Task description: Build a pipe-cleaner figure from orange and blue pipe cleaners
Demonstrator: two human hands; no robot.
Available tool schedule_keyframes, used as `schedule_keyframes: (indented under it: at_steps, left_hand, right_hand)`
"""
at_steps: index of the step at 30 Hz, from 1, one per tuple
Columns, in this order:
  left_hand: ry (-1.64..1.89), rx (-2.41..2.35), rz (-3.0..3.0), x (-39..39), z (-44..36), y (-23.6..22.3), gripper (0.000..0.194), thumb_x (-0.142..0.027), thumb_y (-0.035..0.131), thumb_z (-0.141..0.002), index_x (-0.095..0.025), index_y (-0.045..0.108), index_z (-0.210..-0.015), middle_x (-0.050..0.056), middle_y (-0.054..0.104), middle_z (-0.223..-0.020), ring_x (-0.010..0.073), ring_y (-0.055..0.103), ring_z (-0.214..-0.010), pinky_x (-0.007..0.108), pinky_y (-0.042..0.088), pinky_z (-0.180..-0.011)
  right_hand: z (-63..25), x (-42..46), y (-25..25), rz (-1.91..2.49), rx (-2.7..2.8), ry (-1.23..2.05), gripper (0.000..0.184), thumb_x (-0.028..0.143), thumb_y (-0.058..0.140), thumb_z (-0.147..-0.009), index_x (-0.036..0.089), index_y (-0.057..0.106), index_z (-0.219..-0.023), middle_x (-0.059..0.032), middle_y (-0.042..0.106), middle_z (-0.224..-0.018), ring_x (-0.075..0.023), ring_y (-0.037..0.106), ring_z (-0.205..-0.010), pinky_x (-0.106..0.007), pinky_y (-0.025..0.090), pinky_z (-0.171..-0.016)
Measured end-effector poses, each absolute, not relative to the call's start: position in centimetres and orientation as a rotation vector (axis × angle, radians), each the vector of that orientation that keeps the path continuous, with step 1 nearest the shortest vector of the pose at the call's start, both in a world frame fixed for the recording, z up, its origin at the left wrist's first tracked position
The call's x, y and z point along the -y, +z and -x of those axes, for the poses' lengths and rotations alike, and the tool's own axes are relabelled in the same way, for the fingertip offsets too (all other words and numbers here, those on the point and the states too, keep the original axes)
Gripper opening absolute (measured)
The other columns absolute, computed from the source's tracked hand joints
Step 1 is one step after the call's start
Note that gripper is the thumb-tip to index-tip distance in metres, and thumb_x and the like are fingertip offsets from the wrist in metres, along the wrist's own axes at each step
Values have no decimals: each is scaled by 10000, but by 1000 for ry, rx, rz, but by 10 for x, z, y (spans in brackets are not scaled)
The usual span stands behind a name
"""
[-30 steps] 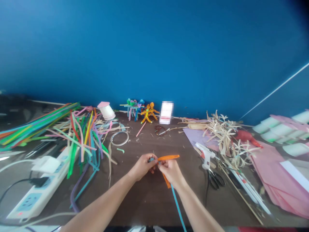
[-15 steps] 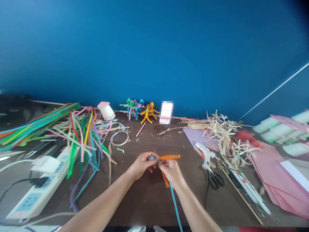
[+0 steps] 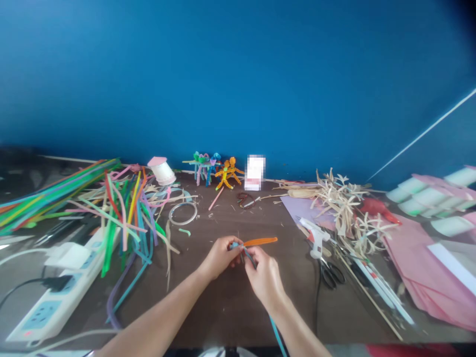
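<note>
My left hand [image 3: 224,257] pinches a small light-blue wound piece, from which an orange pipe cleaner [image 3: 260,242] sticks out to the right. My right hand [image 3: 263,272] is closed on a long blue pipe cleaner [image 3: 277,334], close beside the left fingertips. Its tail runs down past my right wrist to the table's front edge. The join between blue and orange is partly covered by my fingers. Beyond my hands, against the wall, stand orange pipe-cleaner figures [image 3: 226,173] and several blue, green and purple ones [image 3: 206,167].
Loose pipe cleaners [image 3: 128,208] spread over the left beside a power strip [image 3: 44,305] with plugs. A tape ring [image 3: 183,213] lies nearer the middle. To the right are a glue gun [image 3: 316,235], scissors [image 3: 332,274], dried stems [image 3: 342,206] and pink paper sheets [image 3: 416,272].
My right hand has shifted slightly down and turned, now gripping the blue pipe cleaner. The orange end that hung below my hands is no longer visible. The view has shifted slightly.
</note>
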State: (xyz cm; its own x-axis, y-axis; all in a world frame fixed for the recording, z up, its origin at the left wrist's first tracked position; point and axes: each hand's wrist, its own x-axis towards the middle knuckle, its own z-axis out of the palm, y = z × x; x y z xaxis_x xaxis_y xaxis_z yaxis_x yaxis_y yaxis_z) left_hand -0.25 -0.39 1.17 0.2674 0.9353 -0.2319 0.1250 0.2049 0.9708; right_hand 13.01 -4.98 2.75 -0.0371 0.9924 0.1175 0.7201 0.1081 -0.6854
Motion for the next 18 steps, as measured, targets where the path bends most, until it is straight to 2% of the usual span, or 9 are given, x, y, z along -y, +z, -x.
schedule_keyframes:
  at_steps: [5, 11, 14, 18]
  left_hand:
    - [783, -1192, -1288, 5, 2, 6, 163, -277, 485, -706, -131, 537, -755, -72, 435, -404, 64, 378, -358, 163, 293, -370]
    - [718, -1134, -1488, 7, 6, 14, 192, -300, 484, -731, -124, 557, -750, -73, 408, -427, 63, 356, -400, 171, 258, -417]
    - [694, -1117, -1600, 7, 8, 19, 213, -320, 496, -734, -120, 571, -733, -59, 426, -472, 71, 366, -456, 178, 264, -453]
    - [670, -1109, -1714, 7, 11, 20, 197, -295, 516, -721, -112, 589, -718, -40, 461, -560, 79, 362, -541, 183, 278, -511]
  right_hand:
    - [-131, 52, 36, 1742, 2076, 265, 129, 160, 452, -789, 196, 572, -819, -9, 649, -671, -145, 601, -583, -216, 312, -538]
    - [-139, 36, 70, 1666, 2372, 178, 154, 193, 438, -825, 201, 573, -752, -11, 610, -718, -130, 574, -642, -219, 292, -540]
    - [-145, 22, 85, 1615, 2459, 287, 133, 211, 487, -789, 212, 611, -742, -11, 602, -771, -127, 561, -674, -214, 297, -545]
    - [-153, -4, 84, 1577, 2412, 690, 92, 220, 552, -716, 208, 644, -715, 5, 618, -742, -125, 550, -683, -210, 319, -573]
